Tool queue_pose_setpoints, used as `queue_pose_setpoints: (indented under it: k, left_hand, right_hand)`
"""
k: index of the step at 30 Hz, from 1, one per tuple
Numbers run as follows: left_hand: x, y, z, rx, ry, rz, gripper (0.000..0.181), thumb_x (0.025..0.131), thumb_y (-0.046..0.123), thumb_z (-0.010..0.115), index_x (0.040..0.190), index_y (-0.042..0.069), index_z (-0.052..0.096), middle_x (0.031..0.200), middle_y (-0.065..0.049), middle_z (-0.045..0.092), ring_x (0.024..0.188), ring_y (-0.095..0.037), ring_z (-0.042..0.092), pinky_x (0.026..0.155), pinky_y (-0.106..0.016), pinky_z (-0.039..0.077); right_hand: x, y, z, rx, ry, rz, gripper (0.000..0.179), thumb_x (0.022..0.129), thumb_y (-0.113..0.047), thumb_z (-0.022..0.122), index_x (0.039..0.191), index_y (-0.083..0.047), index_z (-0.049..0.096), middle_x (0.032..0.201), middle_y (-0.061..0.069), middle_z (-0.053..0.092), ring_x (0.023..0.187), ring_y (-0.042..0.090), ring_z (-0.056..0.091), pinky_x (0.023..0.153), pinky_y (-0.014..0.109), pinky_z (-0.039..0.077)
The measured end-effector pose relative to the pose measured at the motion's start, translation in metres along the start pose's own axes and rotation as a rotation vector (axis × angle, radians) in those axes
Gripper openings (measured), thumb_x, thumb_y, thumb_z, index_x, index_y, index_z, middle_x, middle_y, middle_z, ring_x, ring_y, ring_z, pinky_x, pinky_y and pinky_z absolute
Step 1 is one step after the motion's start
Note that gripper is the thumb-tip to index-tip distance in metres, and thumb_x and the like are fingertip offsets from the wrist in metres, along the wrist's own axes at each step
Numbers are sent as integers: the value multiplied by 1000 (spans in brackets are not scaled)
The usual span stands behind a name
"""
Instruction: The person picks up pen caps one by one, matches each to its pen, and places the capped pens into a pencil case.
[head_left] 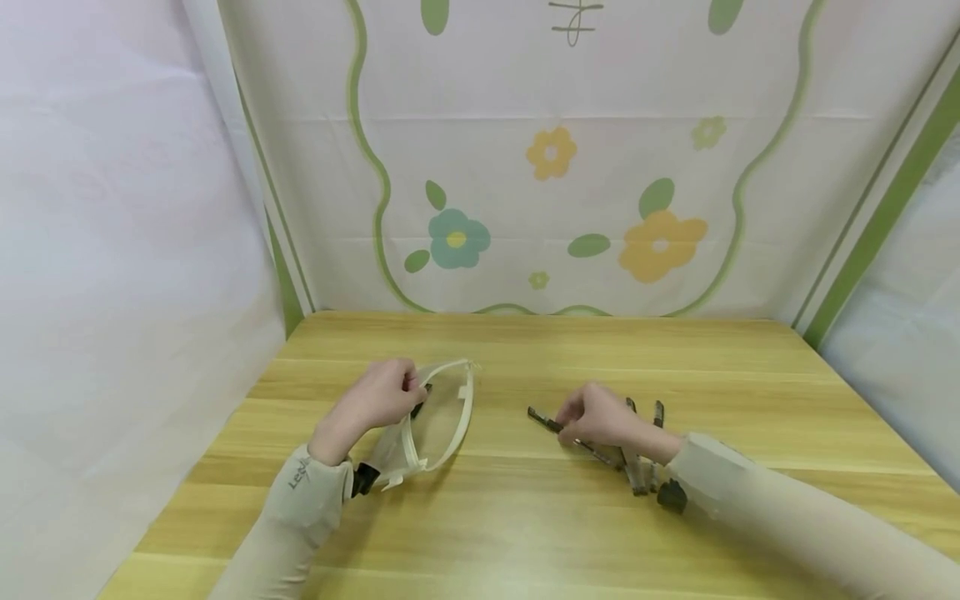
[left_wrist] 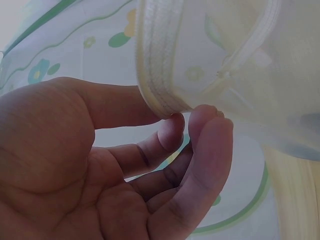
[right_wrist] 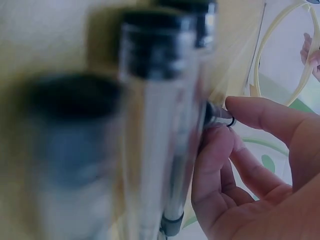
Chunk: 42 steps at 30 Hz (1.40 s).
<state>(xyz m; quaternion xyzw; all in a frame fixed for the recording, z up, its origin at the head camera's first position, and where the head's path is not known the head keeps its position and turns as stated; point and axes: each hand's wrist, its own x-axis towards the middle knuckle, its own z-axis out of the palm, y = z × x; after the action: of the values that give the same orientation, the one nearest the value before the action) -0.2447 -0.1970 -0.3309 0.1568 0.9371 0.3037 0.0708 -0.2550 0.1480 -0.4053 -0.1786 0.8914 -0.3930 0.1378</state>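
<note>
My left hand (head_left: 378, 396) pinches the edge of a see-through pouch (head_left: 463, 417) with cream trim, its mouth spread toward the right. In the left wrist view the thumb and fingertips meet at the stitched rim (left_wrist: 160, 95). A slim dark object (head_left: 422, 402) shows at the pouch, partly hidden by the fingers. Right of it, my right hand (head_left: 596, 417) pinches a dark-ended pen (head_left: 542, 419) between thumb and fingers, low over the table. Beside that hand lie several more clear-barrelled pens (head_left: 658, 414), partly covered by the wrist; they loom blurred in the right wrist view.
The wooden table (head_left: 525, 533) runs back to a white cloth (head_left: 510, 167) printed with flowers. White cloth panels also stand at the left (head_left: 112, 208) and right. A small black device (head_left: 671, 497) sits at the right cuff, another (head_left: 365, 479) at the left.
</note>
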Motion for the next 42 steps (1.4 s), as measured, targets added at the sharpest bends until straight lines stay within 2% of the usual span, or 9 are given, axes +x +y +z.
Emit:
queue_pose_setpoints:
  k: [9,16,23,28,34,42]
  left_hand:
    - [1,-2,1,8,10,9,26,94,10,64,73,7,49,63,-3,46,52,-13,41,52,-28,37]
    - [0,-1,0,-1,6,-3,25,94,9,63,74,7,49,63,-4,47,52,-13,40,52,-28,37]
    - [-2,0,0,-9,5,-9,25,94,9,63,74,7,50,63,-4,47,52,-13,40,51,-27,36]
    - [-2,0,0,-10,11,0,25,94,8,63,73,7,49,63,-3,47,52,-13,40,52,-28,37]
    - [-2,0,1,-5,15,5,25,94,7,63,73,7,49,63,-3,47,52,-13,40,52,-28,37]
    - [0,0,0,11,15,8,25,94,9,63,73,7,49,63,-3,46,52,-13,39,52,-28,36]
  right_hand:
    - [0,0,-1,44,5,4,14,78,-7,80,91,-3,74,74,2,67,61,20,62,53,36,53]
    - [3,-4,3,149,5,69,16,81,-8,79,95,-3,75,78,7,70,61,19,62,58,36,55]
    - [4,-16,5,245,20,120,22,84,-11,77,103,-1,74,85,11,71,61,21,63,60,37,56]
    - [9,-24,5,312,59,147,28,85,-17,77,108,-1,73,95,9,71,70,24,65,64,40,57]
    - [14,-36,7,394,103,171,27,84,-14,78,107,0,73,95,10,70,72,26,66,68,42,57]
    - [16,-53,11,467,143,185,28,86,-17,77,109,-1,72,97,10,69,75,26,66,70,39,56]
